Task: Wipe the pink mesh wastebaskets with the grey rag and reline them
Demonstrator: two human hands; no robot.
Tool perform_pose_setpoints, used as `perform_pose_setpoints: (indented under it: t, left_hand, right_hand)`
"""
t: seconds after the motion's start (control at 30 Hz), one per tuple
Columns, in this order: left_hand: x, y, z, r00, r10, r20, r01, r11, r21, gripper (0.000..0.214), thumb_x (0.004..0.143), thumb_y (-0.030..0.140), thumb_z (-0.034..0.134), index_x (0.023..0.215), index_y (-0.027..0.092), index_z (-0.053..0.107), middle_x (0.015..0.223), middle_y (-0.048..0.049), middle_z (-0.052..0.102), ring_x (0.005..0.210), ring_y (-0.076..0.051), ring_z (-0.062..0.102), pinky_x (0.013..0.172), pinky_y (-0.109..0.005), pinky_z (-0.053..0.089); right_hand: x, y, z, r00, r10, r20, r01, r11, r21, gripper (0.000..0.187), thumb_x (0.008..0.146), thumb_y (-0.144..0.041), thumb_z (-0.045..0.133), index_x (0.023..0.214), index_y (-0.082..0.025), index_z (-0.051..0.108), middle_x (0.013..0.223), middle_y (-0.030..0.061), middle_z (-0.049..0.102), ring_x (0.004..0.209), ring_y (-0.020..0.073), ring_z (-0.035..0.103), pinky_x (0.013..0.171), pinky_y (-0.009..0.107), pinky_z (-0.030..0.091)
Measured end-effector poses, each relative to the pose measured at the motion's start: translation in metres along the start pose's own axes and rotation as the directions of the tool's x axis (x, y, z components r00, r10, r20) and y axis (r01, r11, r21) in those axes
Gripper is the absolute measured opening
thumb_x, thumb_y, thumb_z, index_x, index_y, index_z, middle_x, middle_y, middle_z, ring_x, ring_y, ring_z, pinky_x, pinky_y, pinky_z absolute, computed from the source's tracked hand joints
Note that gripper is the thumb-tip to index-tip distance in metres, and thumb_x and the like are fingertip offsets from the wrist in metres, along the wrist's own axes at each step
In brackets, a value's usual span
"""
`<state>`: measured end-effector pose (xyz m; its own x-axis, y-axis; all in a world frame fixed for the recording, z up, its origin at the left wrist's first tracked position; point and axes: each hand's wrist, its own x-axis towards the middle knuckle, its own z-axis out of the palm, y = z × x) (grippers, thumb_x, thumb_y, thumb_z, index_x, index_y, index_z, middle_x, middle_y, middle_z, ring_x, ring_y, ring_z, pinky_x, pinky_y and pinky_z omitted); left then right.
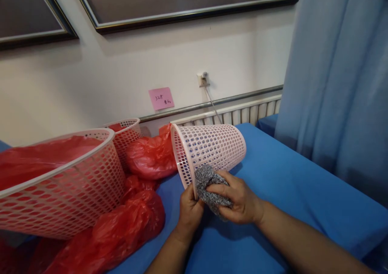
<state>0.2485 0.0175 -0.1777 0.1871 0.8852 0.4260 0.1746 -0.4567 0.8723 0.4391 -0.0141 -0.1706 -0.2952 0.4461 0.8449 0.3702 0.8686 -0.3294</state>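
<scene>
A pink perforated plastic wastebasket [216, 142] is tilted on its side above the blue-covered surface, its open mouth facing left. My left hand [190, 211] grips its rim at the lower edge, the thumb on the inner side. Bunched in my right hand [239, 199] is a grey speckled cloth [209, 185], pressed against the outside of the basket near the rim. The fingers of my right hand are curled into the cloth.
A larger pink basket [91, 185] lined with red plastic stands at left, another basket [130, 130] behind it. Red plastic bags [133, 213] lie between. The blue surface [287, 193] extends right towards a blue curtain [336, 76]. A radiator [242, 111] and wall socket [203, 80] are behind.
</scene>
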Motion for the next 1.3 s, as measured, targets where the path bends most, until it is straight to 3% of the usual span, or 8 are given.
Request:
perform_pose_setpoints:
  t: [0.13, 0.37, 0.43, 0.6, 0.77, 1.07, 1.17, 1.3]
  left_hand:
    - [0.002, -0.010, 0.000, 0.999, -0.033, 0.009, 0.034, 0.999, -0.043, 0.032, 0.087, 0.039, 0.069, 0.107, 0.015, 0.077, 0.104, -0.0087, 0.080, 0.100, -0.026, 0.074, 0.093, -0.038, 0.058]
    - [0.001, -0.024, 0.007, 0.990, 0.023, 0.138, -0.030, 0.998, 0.049, 0.039, 0.088, 0.018, 0.059, 0.124, 0.016, 0.071, 0.125, -0.0103, 0.074, 0.116, -0.027, 0.069, 0.108, -0.045, 0.051]
    - [0.001, -0.025, 0.007, 0.981, 0.044, 0.191, -0.064, 0.993, 0.100, 0.043, 0.088, 0.014, 0.056, 0.128, 0.017, 0.069, 0.128, -0.0101, 0.073, 0.121, -0.027, 0.066, 0.112, -0.047, 0.048]
    - [0.006, -0.020, 0.008, 0.936, 0.129, 0.328, -0.176, 0.977, 0.118, 0.048, 0.088, 0.008, 0.049, 0.128, 0.022, 0.070, 0.135, -0.0065, 0.069, 0.132, -0.026, 0.058, 0.119, -0.048, 0.040]
    - [0.010, -0.019, 0.008, 0.923, 0.112, 0.368, -0.163, 0.980, 0.111, 0.049, 0.086, 0.005, 0.048, 0.126, 0.022, 0.071, 0.129, -0.0064, 0.072, 0.126, -0.026, 0.061, 0.113, -0.047, 0.047]
    - [0.010, -0.020, 0.007, 0.887, 0.081, 0.454, -0.217, 0.942, 0.257, 0.058, 0.082, 0.003, 0.045, 0.132, 0.023, 0.067, 0.132, -0.0065, 0.069, 0.125, -0.025, 0.060, 0.117, -0.046, 0.042]
    - [0.006, -0.020, 0.005, 0.887, 0.027, 0.461, -0.184, 0.937, 0.298, 0.056, 0.077, 0.005, 0.055, 0.129, 0.022, 0.068, 0.132, -0.0087, 0.069, 0.124, -0.028, 0.060, 0.116, -0.048, 0.040]
    - [0.001, -0.015, 0.005, 0.948, 0.020, 0.319, -0.088, 0.976, 0.201, 0.058, 0.079, 0.020, 0.069, 0.136, 0.018, 0.061, 0.136, -0.0128, 0.066, 0.127, -0.032, 0.059, 0.115, -0.048, 0.042]
  right_hand:
    - [-0.003, 0.028, -0.005, 0.918, 0.287, -0.275, -0.304, 0.953, -0.019, 0.047, 0.080, -0.020, 0.061, 0.126, -0.024, 0.065, 0.132, 0.0113, 0.059, 0.118, 0.0251, 0.063, 0.103, 0.042, 0.052]
    - [-0.005, 0.098, -0.037, 0.158, 0.880, -0.449, -0.744, 0.405, 0.531, 0.065, 0.072, -0.042, 0.068, 0.131, -0.014, 0.061, 0.111, 0.0128, 0.073, 0.100, 0.0317, 0.070, 0.094, 0.053, 0.057]
    - [-0.005, 0.092, -0.035, 0.233, 0.838, -0.492, -0.743, 0.481, 0.466, 0.063, 0.073, -0.041, 0.068, 0.130, -0.015, 0.063, 0.114, 0.0132, 0.072, 0.103, 0.0317, 0.069, 0.097, 0.053, 0.055]
    - [-0.007, 0.030, -0.010, 0.891, 0.310, -0.333, -0.343, 0.938, -0.044, 0.049, 0.081, -0.025, 0.066, 0.130, -0.026, 0.065, 0.136, 0.0102, 0.059, 0.127, 0.0268, 0.059, 0.109, 0.044, 0.049]
    - [-0.009, 0.017, 0.001, 0.953, 0.206, -0.223, -0.219, 0.975, -0.035, 0.052, 0.082, -0.020, 0.065, 0.133, -0.027, 0.064, 0.143, 0.0112, 0.051, 0.126, 0.0251, 0.060, 0.105, 0.040, 0.052]
    - [-0.008, 0.111, -0.041, 0.056, 0.938, -0.341, -0.713, 0.276, 0.644, 0.066, 0.070, -0.037, 0.068, 0.132, -0.015, 0.061, 0.110, 0.0124, 0.074, 0.098, 0.0318, 0.073, 0.090, 0.051, 0.059]
    - [-0.007, 0.092, -0.031, 0.252, 0.841, -0.479, -0.758, 0.479, 0.442, 0.060, 0.072, -0.037, 0.069, 0.127, -0.015, 0.065, 0.119, 0.0141, 0.071, 0.113, 0.0336, 0.067, 0.105, 0.055, 0.050]
    - [-0.006, 0.039, -0.012, 0.840, 0.431, -0.328, -0.446, 0.894, 0.033, 0.048, 0.080, -0.028, 0.068, 0.128, -0.025, 0.066, 0.133, 0.0108, 0.062, 0.127, 0.0286, 0.059, 0.112, 0.048, 0.046]
